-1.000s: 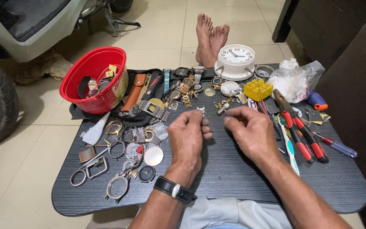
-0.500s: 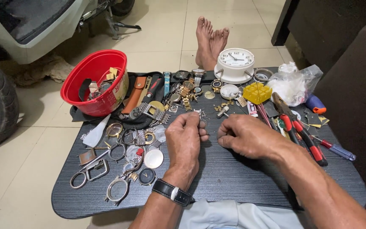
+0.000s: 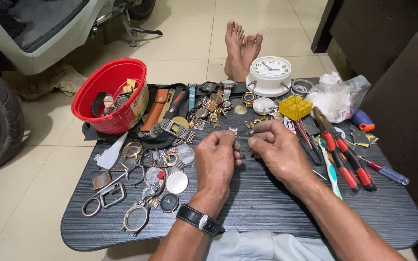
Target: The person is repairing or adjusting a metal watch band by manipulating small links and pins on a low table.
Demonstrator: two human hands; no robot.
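Dark wood-grain tray table over tiled floor. Small silvery metal watch part sits pinched at left hand fingertips, just in front of the white round alarm clock. Right hand beside it, fingers curled; whether it grips anything is hidden. Judgement: keep the pinch low over the tray. Part's shape too small to tell.

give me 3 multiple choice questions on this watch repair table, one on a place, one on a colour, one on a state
1. Where does the white clock stand?
A. far edge of the table
B. inside the bowl
C. on the floor

2. What colour is the bowl?
A. blue
B. red
C. green

3. What is the left hand doing?
A. lying flat and empty
B. gripping pliers
C. pinching a small metal piece

Answers: 1 A, it sits by the bare feet. 2 B, its wall is plainly red. 3 C, the piece shows at the fingertips, with the right hand close by.
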